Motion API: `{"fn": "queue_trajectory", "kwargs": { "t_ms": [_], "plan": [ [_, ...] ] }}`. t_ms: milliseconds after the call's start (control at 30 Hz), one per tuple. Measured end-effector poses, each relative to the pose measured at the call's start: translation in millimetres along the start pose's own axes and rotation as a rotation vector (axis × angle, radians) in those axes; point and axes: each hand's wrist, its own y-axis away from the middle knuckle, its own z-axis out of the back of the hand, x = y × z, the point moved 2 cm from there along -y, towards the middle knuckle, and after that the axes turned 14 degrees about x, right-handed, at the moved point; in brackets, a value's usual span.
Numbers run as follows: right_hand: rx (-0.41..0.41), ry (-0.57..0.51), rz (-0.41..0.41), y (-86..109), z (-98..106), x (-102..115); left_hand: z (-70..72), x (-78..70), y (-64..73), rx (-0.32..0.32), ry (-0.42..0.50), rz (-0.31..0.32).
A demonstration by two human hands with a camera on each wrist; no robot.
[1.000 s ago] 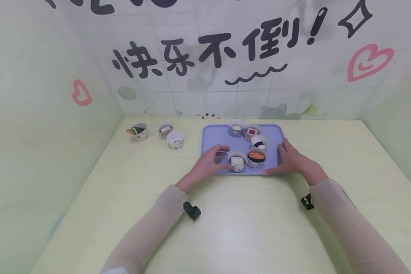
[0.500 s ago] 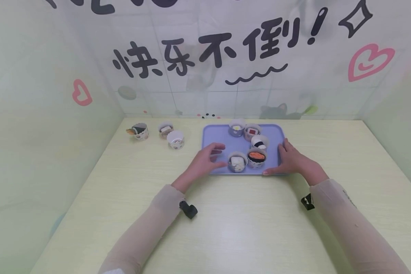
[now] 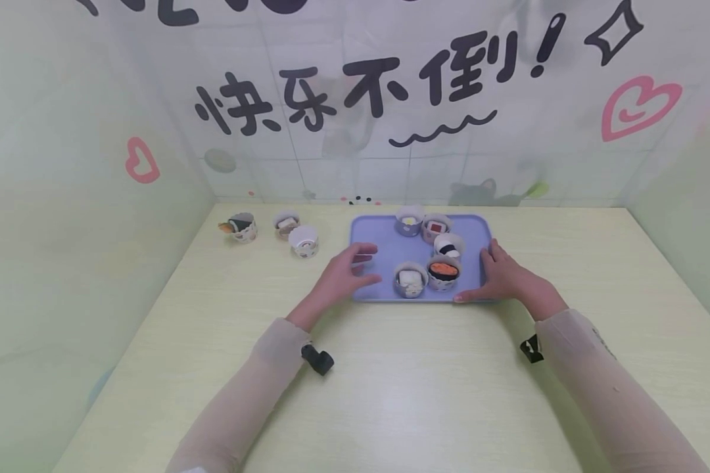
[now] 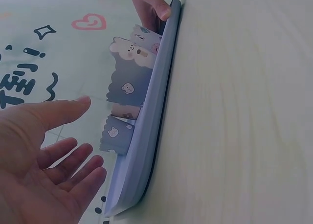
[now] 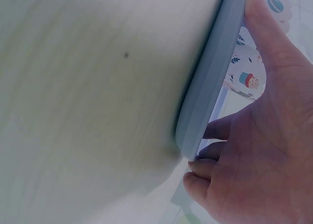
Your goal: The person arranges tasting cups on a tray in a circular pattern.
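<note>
My left hand [image 3: 337, 276] hovers over the left front part of a lilac tray [image 3: 384, 246], thumb and fingers spread around nothing. In the left wrist view its palm and loosely bent fingers face the tray. My right hand [image 3: 505, 272] holds the tray's right front corner, thumb along the front rim and fingers over the right side. On the tray, a paper cup with a white sushi piece [image 3: 410, 280] stands beside one with an orange-topped sushi piece [image 3: 443, 270]. Behind them are cups with a black-banded white piece [image 3: 448, 250], a red-centred piece [image 3: 435, 227] and a yellow-and-white piece [image 3: 409, 222].
Left of the tray, a white paper cup [image 3: 304, 242] stands close to another cup [image 3: 286, 225] with a pale piece. Farther left, a tipped cup [image 3: 244, 227] holds a dark roll with an orange end. A printed curtain [image 3: 355, 177] rises behind the table.
My left hand has drawn back to the left from the cup with the white sushi piece, its fingers spread. The right hand and the tray have stayed put.
</note>
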Motion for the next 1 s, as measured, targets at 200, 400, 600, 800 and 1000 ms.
{"fn": "queue_trajectory", "kwargs": {
  "t_ms": [200, 400, 600, 800, 1000],
  "plan": [
    [0.003, 0.001, -0.002, -0.4, 0, 0, 7.6, 0.8, 2.8, -0.031, -0.001, -0.01],
    [0.008, -0.007, -0.001, 0.4, 1, 1, 15.2, 3.6, 5.0, -0.062, 0.005, -0.022],
    [0.01, -0.007, -0.003, -1.2, 0, 0, 23.8, 6.2, 9.9, -0.072, 0.056, -0.011],
    [0.006, -0.012, 0.0, -1.0, -1, 0, 32.1, 9.8, 13.6, -0.099, 0.055, -0.001],
    [-0.009, -0.013, 0.019, -0.3, -1, 0, 41.4, 13.6, 16.6, -0.115, 0.06, -0.004]
  ]
}}
